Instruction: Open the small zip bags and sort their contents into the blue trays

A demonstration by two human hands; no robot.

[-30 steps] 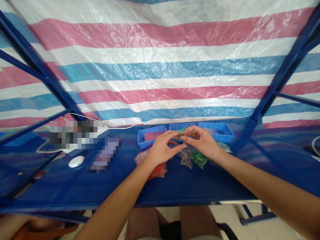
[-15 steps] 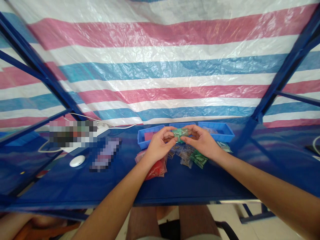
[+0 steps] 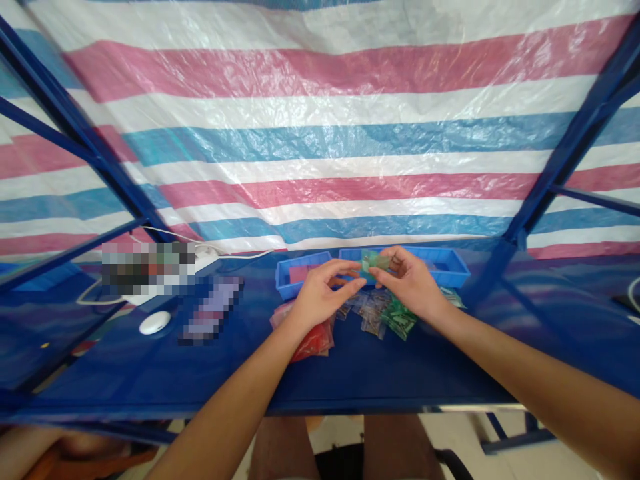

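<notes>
While the right fingers [image 3: 385, 277] pinch a green packet [image 3: 370, 258], left fingers [image 3: 345, 266] gape beside it.

- Pretty makeshift workshop, by the look of it, working with small parts
- "wall" is just a red, white and blue striped plastic sheet [image 3: 325, 143]
- blue metal frame [image 3: 565, 160] on both sides, long blue worktable [image 3: 415, 377] in the middle
- blue plastic bins [image 3: 453, 279] lined up at the back, little bags of parts [image 3: 373, 321] just in front
- another blue bin [image 3: 47, 280] way off left, pale floor [image 3: 465, 433] below
</notes>
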